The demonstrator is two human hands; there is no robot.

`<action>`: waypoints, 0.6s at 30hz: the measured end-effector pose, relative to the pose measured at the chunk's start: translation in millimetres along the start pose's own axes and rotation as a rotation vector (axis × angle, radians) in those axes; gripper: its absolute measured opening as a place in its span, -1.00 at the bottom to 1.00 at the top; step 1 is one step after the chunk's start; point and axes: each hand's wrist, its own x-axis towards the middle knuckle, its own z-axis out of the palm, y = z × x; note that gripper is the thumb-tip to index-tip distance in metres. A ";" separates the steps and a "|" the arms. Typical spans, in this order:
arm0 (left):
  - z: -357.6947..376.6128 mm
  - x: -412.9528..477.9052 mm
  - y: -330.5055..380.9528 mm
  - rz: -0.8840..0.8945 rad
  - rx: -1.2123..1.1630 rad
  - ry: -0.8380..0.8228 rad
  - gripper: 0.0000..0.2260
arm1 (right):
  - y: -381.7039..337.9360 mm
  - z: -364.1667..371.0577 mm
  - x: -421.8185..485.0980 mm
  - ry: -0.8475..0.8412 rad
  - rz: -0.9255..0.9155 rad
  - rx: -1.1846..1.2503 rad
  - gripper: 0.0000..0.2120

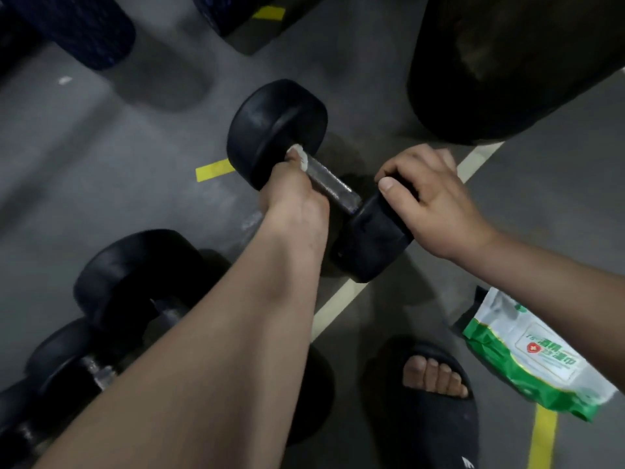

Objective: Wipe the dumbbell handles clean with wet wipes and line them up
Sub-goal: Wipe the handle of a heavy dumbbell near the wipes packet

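Pinching a white wipe (299,156) round the handle (324,179) of the dumbbell (338,191), the left grip (294,201) sits tight against the far head (275,130), its fingers curled under the bar and the wipe bunched above them. The right grip (431,198) is curled over the near head (372,242), with the thumb (389,184) pressed on its inner edge. The dumbbell runs slantwise above the grey floor (101,164), its near head over a white line (338,306); whether it rests on the floor cannot be told. Just left of its far head lies a short yellow mark (213,169). Down and left of the dumbbell, partly under the left forearm, stand more dumbbells (135,282) side by side. Down and right of it a green-and-white wipes pack (527,360) lies on the floor, and between pack and forearm is a foot in a black slide (436,377). Above and right of the dumbbell looms a big dark bulk (507,62).
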 end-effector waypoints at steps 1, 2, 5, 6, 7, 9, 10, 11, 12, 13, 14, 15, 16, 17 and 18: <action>1.8 -2.0 -2.2 0.003 -0.079 0.038 -0.79 | 0.0 -0.1 -0.1 0.001 0.007 0.009 -0.63; 1.6 -5.1 -2.9 0.005 -0.127 0.051 -0.82 | 0.3 -0.1 -0.1 -0.002 0.013 0.014 -0.62; -2.5 -5.7 -4.6 -0.008 -0.169 -0.001 -0.86 | 0.7 -0.5 -0.3 -0.002 0.015 0.009 -0.60; -1.9 -3.7 -5.2 -0.006 -0.166 -0.011 -0.79 | 0.4 -0.8 -0.4 0.002 0.011 0.010 -0.60; -2.0 -0.9 -5.5 -0.008 -0.155 -0.013 -0.73 | 0.0 -0.8 -0.4 0.007 0.006 0.012 -0.59; -1.2 -0.1 -5.4 0.007 -0.100 0.019 -0.74 | -0.5 -0.8 -0.9 0.013 0.002 0.012 -0.59; -2.2 -3.4 -5.2 0.024 -0.048 0.027 -0.77 | -0.9 -0.7 -1.3 0.015 0.003 0.012 -0.59; -3.5 -3.8 -5.9 0.045 0.015 0.024 -0.77 | -1.5 -0.2 -1.7 0.016 0.003 0.014 -0.59; -3.7 -2.5 -6.5 0.066 0.085 0.020 -0.72 | -2.0 0.1 -2.0 0.017 0.003 0.016 -0.59; -3.8 -1.8 -7.1 0.084 0.145 0.023 -0.65 | -2.3 0.2 -2.0 0.018 0.003 0.019 -0.59; -5.4 2.9 -7.6 0.089 0.195 0.035 -0.61 | -2.3 0.0 -2.0 0.017 0.003 0.023 -0.59; -6.2 8.6 -6.9 0.096 0.254 0.067 -0.62 | -1.9 -0.2 -1.7 0.015 0.005 0.026 -0.59; -8.0 14.5 -6.9 0.100 0.285 0.091 -0.67 | -1.3 -0.5 -1.9 0.011 0.007 0.029 -0.59; -11.0 13.8 -6.3 0.133 0.353 0.083 -0.73 | -0.6 -0.4 -1.7 0.009 0.006 0.030 -0.60; -13.9 9.6 -6.8 0.166 0.446 0.042 -0.81 | 0.3 -0.6 -0.9 0.009 0.004 0.030 -0.60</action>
